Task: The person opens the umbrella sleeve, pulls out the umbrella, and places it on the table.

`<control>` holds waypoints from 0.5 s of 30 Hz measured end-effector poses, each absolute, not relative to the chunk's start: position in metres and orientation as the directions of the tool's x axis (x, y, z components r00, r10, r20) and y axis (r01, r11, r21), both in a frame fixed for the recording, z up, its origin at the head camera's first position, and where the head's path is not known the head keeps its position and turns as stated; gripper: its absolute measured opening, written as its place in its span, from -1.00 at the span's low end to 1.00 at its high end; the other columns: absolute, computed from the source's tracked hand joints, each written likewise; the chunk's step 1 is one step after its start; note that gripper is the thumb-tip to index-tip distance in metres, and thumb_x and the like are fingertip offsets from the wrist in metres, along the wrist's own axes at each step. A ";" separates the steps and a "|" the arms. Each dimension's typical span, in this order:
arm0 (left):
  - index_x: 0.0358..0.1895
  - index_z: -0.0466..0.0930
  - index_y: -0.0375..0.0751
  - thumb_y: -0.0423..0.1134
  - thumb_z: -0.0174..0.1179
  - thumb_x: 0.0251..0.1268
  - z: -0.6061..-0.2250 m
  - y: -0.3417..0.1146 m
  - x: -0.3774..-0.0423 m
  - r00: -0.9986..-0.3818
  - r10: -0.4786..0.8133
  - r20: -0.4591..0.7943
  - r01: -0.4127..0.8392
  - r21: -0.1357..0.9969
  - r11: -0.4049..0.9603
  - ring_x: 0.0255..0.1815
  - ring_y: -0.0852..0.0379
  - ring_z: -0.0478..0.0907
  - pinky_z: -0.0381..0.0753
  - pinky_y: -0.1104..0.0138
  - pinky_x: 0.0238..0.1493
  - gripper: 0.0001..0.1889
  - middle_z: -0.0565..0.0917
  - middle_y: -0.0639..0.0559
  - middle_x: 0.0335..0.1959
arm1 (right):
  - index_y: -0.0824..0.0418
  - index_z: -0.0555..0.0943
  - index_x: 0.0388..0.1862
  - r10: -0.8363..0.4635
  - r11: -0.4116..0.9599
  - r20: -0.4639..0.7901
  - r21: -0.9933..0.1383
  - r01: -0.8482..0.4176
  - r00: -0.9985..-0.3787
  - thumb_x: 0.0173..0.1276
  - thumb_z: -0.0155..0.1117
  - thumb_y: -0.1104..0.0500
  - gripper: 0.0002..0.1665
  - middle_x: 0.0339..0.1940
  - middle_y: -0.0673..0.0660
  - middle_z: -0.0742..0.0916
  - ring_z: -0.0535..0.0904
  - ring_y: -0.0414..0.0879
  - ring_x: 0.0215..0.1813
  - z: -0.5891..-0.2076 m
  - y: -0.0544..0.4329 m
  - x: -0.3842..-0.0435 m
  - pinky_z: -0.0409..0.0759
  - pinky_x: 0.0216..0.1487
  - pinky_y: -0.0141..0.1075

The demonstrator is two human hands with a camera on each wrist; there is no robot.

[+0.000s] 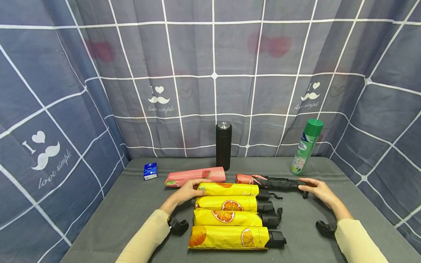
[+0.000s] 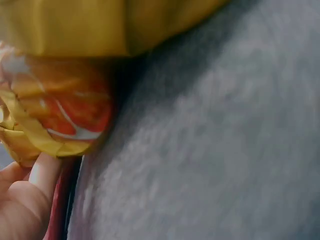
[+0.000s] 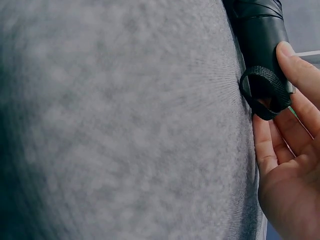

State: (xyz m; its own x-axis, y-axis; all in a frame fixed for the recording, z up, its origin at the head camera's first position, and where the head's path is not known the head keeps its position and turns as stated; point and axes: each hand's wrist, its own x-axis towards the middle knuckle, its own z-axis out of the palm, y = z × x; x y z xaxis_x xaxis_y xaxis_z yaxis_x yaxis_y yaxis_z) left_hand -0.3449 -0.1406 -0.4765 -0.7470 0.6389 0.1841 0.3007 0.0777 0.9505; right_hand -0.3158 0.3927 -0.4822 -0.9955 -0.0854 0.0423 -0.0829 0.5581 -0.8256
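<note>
Several folded umbrellas in yellow orange-print sleeves lie in a stack of rows in the head view. My left hand pinches the left end of the farthest yellow umbrella, thumb on its near side and fingers along the far side. In the left wrist view that hand is at the sleeve's end. My right hand grips the handle end of a black-and-red folded umbrella; its strap loops beside the fingers in the right wrist view. A pink folded umbrella lies just behind the left hand.
Behind the umbrellas stands a black thermos flask. A green spray can stands at the back right, and a small blue packet lies at the back left. Checked curtains enclose the grey table at the back and sides.
</note>
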 end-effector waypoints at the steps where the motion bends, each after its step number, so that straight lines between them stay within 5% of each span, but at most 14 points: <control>1: 0.26 0.42 -0.36 -0.46 0.19 0.23 -0.477 -0.140 -0.344 -0.760 0.625 0.181 0.285 0.956 0.070 -0.15 0.12 0.51 0.56 0.33 -0.14 -0.51 0.59 -0.11 -0.05 | 0.37 0.35 0.34 -0.086 0.558 0.040 -0.826 -0.082 -0.995 0.32 0.24 -0.07 -0.24 0.26 0.45 0.41 0.29 0.36 0.24 -0.482 0.393 -0.316 0.31 0.10 0.22; 12: 0.15 0.38 -0.64 -0.59 0.11 0.19 -0.458 -0.138 -0.331 -0.850 0.457 0.261 0.298 0.955 0.009 -0.29 0.19 0.49 0.55 0.40 -0.21 -0.58 0.58 -0.01 -0.22 | 0.37 0.34 0.34 -0.111 0.570 0.035 -0.816 -0.093 -0.993 0.33 0.24 -0.06 -0.25 0.24 0.45 0.44 0.37 0.32 0.20 -0.481 0.394 -0.317 0.36 0.07 0.19; 15: 0.13 0.38 -0.64 -0.57 0.12 0.19 -0.451 -0.139 -0.325 -0.861 0.440 0.255 0.289 0.957 0.011 -0.29 0.20 0.49 0.56 0.40 -0.21 -0.59 0.58 0.02 -0.23 | 0.41 0.32 0.33 -0.114 0.564 0.037 -0.821 -0.095 -0.993 0.34 0.23 -0.04 -0.24 0.22 0.45 0.46 0.46 0.15 0.14 -0.478 0.394 -0.316 0.35 0.08 0.20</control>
